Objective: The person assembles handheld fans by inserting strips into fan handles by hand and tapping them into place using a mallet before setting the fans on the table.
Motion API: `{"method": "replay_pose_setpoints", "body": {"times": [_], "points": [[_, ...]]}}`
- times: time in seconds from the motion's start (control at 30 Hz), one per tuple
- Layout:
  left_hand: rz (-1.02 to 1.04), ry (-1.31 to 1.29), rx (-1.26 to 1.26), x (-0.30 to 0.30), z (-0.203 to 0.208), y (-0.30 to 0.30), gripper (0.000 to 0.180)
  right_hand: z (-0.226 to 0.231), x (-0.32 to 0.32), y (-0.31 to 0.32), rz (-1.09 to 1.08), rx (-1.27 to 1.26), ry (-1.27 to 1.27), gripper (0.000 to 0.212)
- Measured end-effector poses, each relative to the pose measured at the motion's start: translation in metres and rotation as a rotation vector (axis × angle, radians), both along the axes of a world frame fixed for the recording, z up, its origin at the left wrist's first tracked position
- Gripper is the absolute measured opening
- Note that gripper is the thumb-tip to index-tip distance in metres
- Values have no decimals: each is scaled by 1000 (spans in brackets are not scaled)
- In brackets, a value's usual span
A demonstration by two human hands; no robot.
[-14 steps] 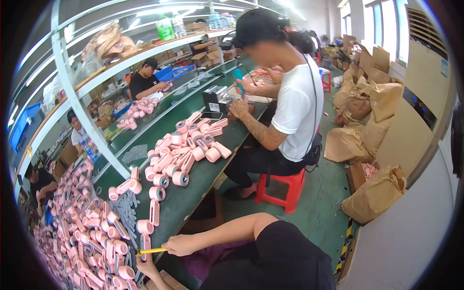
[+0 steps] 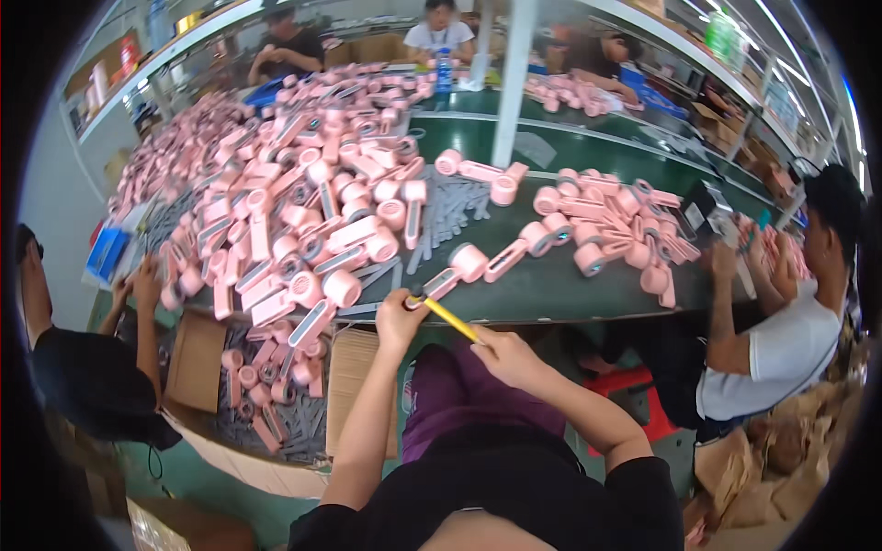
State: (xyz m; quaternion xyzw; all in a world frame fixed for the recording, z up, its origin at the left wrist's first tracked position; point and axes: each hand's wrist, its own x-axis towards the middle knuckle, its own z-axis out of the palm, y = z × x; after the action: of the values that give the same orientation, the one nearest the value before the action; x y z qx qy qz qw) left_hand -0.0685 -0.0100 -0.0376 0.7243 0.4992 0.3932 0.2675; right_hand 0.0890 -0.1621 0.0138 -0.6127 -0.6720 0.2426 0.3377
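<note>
My right hand [image 2: 511,360] is wrapped round the yellow handle of a hammer [image 2: 450,318]. The hammer slants up and left over the table edge, its small dark head beside my left hand's fingertips. My left hand [image 2: 401,320] is closed at the handle end of a pink handheld fan [image 2: 469,263]. That fan lies on the green table, its round head pointing away to the right; the hammer and my fingers partly hide its handle end. Just beyond it another pink fan [image 2: 505,261] lies in line. Loose grey strips [image 2: 450,213] are scattered behind them.
A large heap of pink fans [image 2: 303,193] covers the table's left; a smaller pile [image 2: 611,220] lies right. Below the edge stands a cardboard box [image 2: 354,386] of fans and grey strips. Co-workers sit at both sides [image 2: 776,340] [image 2: 83,386] and across. A white post [image 2: 511,101] rises mid-table.
My view has swung left, bringing the big heap and the left co-worker into sight. My hands stay together at the table edge, the hammer still in my right hand.
</note>
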Motion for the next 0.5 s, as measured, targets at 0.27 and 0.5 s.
{"method": "replay_pose_setpoints", "body": {"times": [0.27,0.5], "points": [[-27,-113,-16,0,-2,-7,29,10,4,0,68,-80,-61,39],[-44,-115,-13,-1,11,-7,26,17,31,4,-58,18,-29,36]]}}
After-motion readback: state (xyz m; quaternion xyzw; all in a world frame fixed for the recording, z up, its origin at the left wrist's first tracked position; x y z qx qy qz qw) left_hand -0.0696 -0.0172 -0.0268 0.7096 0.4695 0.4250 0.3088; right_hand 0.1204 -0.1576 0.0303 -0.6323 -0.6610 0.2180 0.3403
